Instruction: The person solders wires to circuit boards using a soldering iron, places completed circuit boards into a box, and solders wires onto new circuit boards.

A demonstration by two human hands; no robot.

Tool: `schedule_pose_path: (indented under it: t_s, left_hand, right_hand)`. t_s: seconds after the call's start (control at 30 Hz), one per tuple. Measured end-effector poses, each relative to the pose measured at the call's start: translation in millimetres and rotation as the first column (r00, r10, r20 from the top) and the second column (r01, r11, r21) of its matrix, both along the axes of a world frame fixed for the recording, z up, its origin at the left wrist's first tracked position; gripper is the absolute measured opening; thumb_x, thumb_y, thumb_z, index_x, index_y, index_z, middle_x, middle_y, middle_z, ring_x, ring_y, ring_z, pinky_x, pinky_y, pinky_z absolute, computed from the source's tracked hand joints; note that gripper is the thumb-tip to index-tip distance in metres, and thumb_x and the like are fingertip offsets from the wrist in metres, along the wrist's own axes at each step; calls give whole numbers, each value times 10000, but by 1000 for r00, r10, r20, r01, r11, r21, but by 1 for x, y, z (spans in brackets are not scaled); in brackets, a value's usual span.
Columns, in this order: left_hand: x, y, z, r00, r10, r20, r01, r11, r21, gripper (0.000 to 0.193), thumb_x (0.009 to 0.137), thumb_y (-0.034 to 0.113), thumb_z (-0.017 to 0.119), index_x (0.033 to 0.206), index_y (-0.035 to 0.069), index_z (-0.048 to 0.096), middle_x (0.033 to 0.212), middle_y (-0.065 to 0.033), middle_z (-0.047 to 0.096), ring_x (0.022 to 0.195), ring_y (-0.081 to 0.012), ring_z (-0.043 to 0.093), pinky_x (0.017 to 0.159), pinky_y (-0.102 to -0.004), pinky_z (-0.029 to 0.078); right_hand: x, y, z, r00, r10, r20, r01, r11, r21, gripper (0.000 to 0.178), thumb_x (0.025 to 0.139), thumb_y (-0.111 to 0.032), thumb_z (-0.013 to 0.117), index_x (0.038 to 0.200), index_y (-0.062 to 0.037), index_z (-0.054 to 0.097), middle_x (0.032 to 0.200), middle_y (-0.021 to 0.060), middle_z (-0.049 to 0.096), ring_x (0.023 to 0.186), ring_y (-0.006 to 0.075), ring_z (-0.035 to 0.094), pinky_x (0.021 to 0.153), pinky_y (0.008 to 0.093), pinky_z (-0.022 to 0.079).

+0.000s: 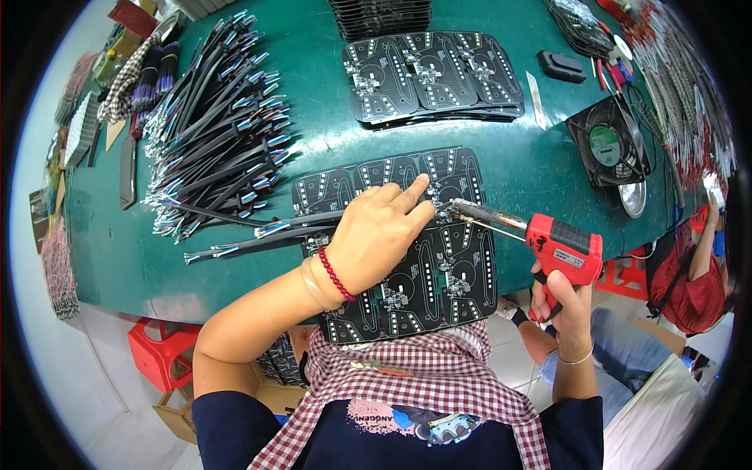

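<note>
In my right hand [565, 305] is a red and black soldering gun [570, 244], gripped by its handle. Its metal tip points left and reaches the middle of a black circuit board panel [466, 270], close to my left fingertips. My left hand [380, 227] lies over the panel, fingers bent and one stretched forward, closed on a black cable [309, 219] that runs in under the palm. The cable's end at the fingertips is mostly hidden. A second black cable [270, 241] with coloured wire ends lies just below it, passing under my left wrist.
A heap of black cables [219, 141] covers the left side. Behind the panel sits a stack of similar boards [435, 74]. At right are a black fan [607, 141], a black box [562, 66] and bundled wires [681, 94]. Another person [693, 274] sits at far right.
</note>
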State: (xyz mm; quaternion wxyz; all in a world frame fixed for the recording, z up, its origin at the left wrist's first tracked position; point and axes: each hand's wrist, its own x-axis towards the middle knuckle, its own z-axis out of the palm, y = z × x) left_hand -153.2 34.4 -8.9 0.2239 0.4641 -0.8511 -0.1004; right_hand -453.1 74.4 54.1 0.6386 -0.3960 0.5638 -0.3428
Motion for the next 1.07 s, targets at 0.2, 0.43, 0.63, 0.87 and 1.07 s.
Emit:
schedule_pose_path:
  t_s: [0.2, 0.43, 0.63, 0.87, 1.07]
  left_hand:
    - [-1, 2, -3, 1000, 6, -6, -6, 1000, 8, 194, 764, 29, 674, 954, 62, 654, 1298, -156, 659, 782, -252, 618, 743, -378, 529]
    - [-3, 4, -3, 999, 14, 37, -13, 1000, -25, 220, 760, 36, 660, 978, 61, 648, 1300, -154, 653, 822, -244, 622, 757, -377, 520]
    - [-3, 5, -2, 998, 10, 69, -7, 999, -46, 131, 793, 90, 625, 922, 67, 621, 1297, -175, 649, 867, -231, 633, 793, -363, 519]
    - [-4, 6, -5, 998, 13, 64, -8, 997, -79, 203, 766, 53, 635, 969, 66, 633, 1307, -157, 646, 860, -244, 626, 774, -379, 521]
    - [-2, 4, -21, 995, 13, 96, -2, 994, -112, 255, 747, 59, 655, 997, 102, 638, 1349, -152, 627, 884, -254, 638, 812, -370, 532]
  right_hand:
    - [-3, 0, -6, 999, 36, 13, -36, 999, -26, 169, 928, -116, 599, 1017, 28, 595, 584, 56, 543, 446, 98, 466, 431, 258, 393]
    - [-4, -1, -5, 998, 61, -34, -61, 998, -16, 336, 938, -271, 652, 1028, 41, 566, 582, 83, 550, 408, 107, 465, 404, 258, 412]
    - [-2, -1, -5, 998, 59, -22, -59, 998, -22, 345, 943, -254, 642, 1074, 57, 569, 583, 94, 549, 402, 118, 460, 400, 266, 410]
    - [-1, 3, 0, 999, -14, 51, 16, 1000, -26, 283, 942, -183, 626, 1095, 51, 591, 602, 65, 549, 440, 99, 471, 436, 249, 405]
    - [-21, 12, 5, 960, -179, 215, 219, 959, -182, 329, 953, -219, 626, 1111, 65, 574, 594, 110, 548, 401, 126, 464, 398, 278, 429]
